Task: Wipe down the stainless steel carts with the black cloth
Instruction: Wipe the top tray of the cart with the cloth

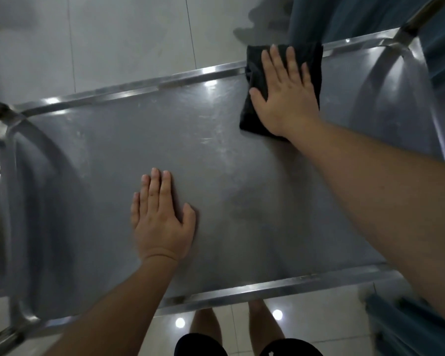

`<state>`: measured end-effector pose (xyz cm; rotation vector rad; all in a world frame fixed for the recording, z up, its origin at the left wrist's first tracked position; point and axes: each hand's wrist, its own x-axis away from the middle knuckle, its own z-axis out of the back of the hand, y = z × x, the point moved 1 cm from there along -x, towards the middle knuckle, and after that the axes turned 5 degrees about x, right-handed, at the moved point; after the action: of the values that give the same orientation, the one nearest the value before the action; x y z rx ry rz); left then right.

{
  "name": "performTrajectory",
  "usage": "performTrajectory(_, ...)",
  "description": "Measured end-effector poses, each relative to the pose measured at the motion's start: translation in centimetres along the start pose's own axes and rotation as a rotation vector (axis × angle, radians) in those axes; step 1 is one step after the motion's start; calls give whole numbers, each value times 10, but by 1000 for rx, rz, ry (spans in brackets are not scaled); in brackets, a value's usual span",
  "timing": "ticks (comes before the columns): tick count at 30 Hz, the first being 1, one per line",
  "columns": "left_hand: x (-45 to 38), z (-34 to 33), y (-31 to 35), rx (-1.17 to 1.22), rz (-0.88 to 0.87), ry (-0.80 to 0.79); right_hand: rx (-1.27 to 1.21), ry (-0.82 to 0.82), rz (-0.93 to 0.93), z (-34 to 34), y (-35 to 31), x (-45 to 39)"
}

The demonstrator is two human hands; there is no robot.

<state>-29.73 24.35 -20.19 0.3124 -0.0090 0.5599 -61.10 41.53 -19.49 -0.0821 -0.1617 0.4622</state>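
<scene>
Flat-palm wipe at the far rail of the cart.
Right hand pressing black cloth against far edge, fingers straight and slightly spread; left hand flat on steel top, fingers straight and together.

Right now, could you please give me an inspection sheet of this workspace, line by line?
Surface: stainless steel cart top, dull grey with faint streaks and light glare; raised rim all round.
Job's things: black cloth folded, lying flat at the far rim of the cart, right of centre.
Clutter: nothing seen on the cart top.
Hands: right hand pressed flat on the cloth, fingers straight; left hand flat on the bare steel, nearer side, holding nothing.
Cables: nothing seen.
Surroundings: pale tiled floor; blue fabric beyond the far right corner; curved cart handles at both ends; the person's legs below the near rim.
</scene>
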Motion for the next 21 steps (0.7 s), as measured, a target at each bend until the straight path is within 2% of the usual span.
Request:
performTrajectory(8,-1,0,-1,14,2,-12,32,21,134,-28,-24,175)
performTrajectory(13,1,1,1,8,1,-21,72,-128,325,-42,-35,285)
performTrajectory(17,1,2,3,16,5,-16,99,-153,382,-40,-35,281)
performTrajectory(21,0,2,4,9,10,-4,81,-68,344,-32,-58,202)
